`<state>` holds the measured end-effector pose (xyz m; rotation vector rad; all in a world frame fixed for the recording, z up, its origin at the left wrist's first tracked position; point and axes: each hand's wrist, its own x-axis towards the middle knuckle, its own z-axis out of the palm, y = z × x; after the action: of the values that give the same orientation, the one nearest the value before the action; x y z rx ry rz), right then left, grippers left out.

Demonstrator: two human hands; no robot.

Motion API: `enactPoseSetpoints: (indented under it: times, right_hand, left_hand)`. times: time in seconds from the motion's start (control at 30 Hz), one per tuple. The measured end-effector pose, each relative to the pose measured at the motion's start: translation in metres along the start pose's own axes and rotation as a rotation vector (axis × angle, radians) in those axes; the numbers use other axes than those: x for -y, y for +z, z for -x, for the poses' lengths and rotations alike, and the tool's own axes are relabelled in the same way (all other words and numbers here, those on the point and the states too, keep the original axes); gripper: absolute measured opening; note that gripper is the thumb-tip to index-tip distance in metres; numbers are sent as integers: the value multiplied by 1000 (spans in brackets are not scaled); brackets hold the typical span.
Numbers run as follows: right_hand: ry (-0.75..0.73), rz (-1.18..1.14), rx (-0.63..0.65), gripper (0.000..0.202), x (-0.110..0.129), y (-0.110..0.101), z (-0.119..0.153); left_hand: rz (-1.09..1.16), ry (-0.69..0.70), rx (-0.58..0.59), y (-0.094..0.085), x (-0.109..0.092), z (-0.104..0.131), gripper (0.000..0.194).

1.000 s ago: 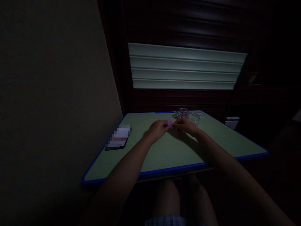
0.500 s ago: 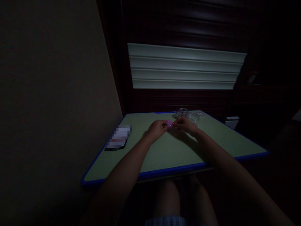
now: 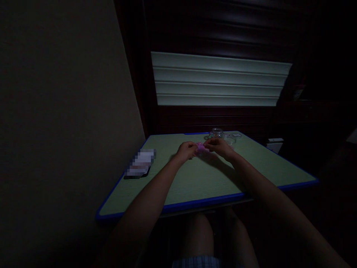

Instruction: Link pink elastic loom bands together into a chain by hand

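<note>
Between my two hands, low over the far half of the table, is a small pink-purple item [image 3: 200, 148]; the light is too dim to make out its kind. The fingers of my left hand [image 3: 186, 151] are closed on its left side. My right hand [image 3: 219, 146] pinches at its right side with thumb and forefinger. Just behind my right hand stands a clear jar [image 3: 216, 133] with small colourful pieces in it. A second clear container [image 3: 230, 140] sits to the right, partly hidden by that hand.
The pale green table [image 3: 178, 193] has a raised blue edge. A clear round lid [image 3: 237, 136] lies near the far right corner. At the left edge rests a flat, blurred-out item [image 3: 141, 163]. A wall rises close on the left.
My right fingers have shifted slightly on the pink-purple item, and more of it shows between my hands. My left hand has turned a little, its fingers lower.
</note>
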<state>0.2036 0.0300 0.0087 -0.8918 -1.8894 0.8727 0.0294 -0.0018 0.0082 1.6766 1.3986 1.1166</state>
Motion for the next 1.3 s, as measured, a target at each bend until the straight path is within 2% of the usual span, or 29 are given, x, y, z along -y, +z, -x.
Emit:
enactPoseSetpoints:
  times: [0.33, 0.63, 0.87, 1.03, 1.23, 1.3]
  right_hand:
    - [-31, 9, 19, 31, 3, 2, 0]
    - [-32, 25, 45, 31, 2, 2, 0]
    - [-51, 26, 68, 30, -2, 1, 0]
    - [-19, -29, 83, 29, 1, 2, 2]
    - [110, -44, -3, 33, 10, 2, 4]
    - [138, -45, 25, 34, 9, 2, 5]
  left_hand:
    - [91, -93, 66, -1, -9, 4, 25]
    - [110, -83, 103, 0, -10, 7, 24]
    - [78, -60, 65, 0, -9, 6, 22]
    - [64, -38, 43, 1, -4, 0, 20]
    - [62, -32, 14, 0, -4, 0, 18]
    - [61, -33, 15, 1, -5, 1, 19]
